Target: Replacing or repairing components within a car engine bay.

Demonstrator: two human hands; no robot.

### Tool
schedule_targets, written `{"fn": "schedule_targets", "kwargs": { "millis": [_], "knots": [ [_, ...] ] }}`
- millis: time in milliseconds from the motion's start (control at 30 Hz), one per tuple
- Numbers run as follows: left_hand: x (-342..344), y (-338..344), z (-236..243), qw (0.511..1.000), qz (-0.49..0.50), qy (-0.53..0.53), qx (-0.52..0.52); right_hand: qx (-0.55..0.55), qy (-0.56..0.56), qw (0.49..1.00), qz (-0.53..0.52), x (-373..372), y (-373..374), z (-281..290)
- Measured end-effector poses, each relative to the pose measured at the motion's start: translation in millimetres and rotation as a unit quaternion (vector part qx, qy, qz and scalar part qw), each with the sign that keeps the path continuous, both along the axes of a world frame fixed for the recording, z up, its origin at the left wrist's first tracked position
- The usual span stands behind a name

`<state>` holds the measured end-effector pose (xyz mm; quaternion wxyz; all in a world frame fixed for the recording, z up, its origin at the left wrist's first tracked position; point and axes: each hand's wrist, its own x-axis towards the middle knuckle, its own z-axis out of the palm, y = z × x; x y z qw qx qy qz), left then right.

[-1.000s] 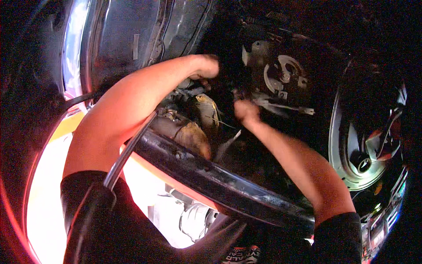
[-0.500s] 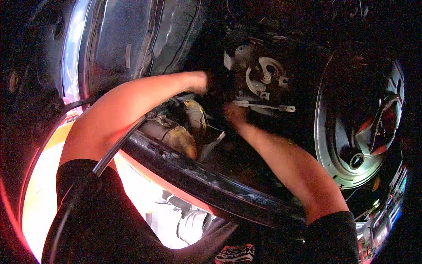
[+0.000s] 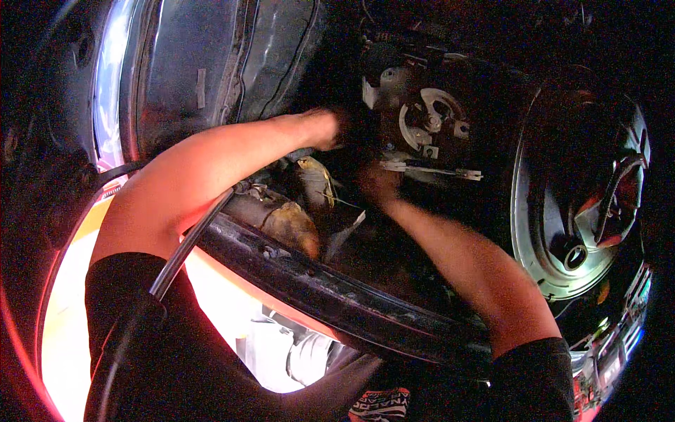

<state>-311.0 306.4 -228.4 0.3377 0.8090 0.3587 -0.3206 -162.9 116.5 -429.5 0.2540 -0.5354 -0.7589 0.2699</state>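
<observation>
Both my arms reach into a dark recess beyond a black curved ledge (image 3: 337,299). My left hand (image 3: 323,129) is at the left of the recess, its fingers lost in shadow. Lower and to the right, my right hand (image 3: 380,186) is dim and blurred, its fingers unreadable. Whether either hand holds anything cannot be seen. Just beyond my right hand lie a slim pale metal bar (image 3: 439,171) and a metal bracket with curved arms (image 3: 432,121). Below my left hand are a worn yellowish-brown padded piece (image 3: 314,184) and a stained rounded part (image 3: 290,224).
A shiny rod (image 3: 190,246) slants past my left upper arm. At right stands a large round metal panel (image 3: 520,204) with a light rim. Dark molded panels (image 3: 193,63) rise at upper left. A thin light strip (image 3: 348,232) sticks up near the ledge.
The view has shifted slightly, so the bracket, bar and round panel appear farther right. My left hand is a little farther right and blurred. My right hand stays near the bar.
</observation>
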Motion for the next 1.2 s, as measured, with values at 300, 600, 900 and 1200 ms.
{"fn": "schedule_targets", "kwargs": {
  "millis": [300,600,900,1200],
  "knots": [
    [8,13,42,0.983,0.180,-0.014,-0.041,-0.091,-0.070,0.987,-0.115,-6,25,81],
    [-8,3,0,0.868,0.457,0.041,-0.191,-0.301,-0.177,0.937,0.020,-6,25,37],
    [-16,14,-10,0.991,0.124,-0.035,-0.038,-0.226,0.045,0.962,-0.144,-49,9,-46],
    [30,-9,82,0.995,-0.029,-0.085,0.048,-0.179,0.128,0.957,-0.186,-110,0,-133]
  ]
}}
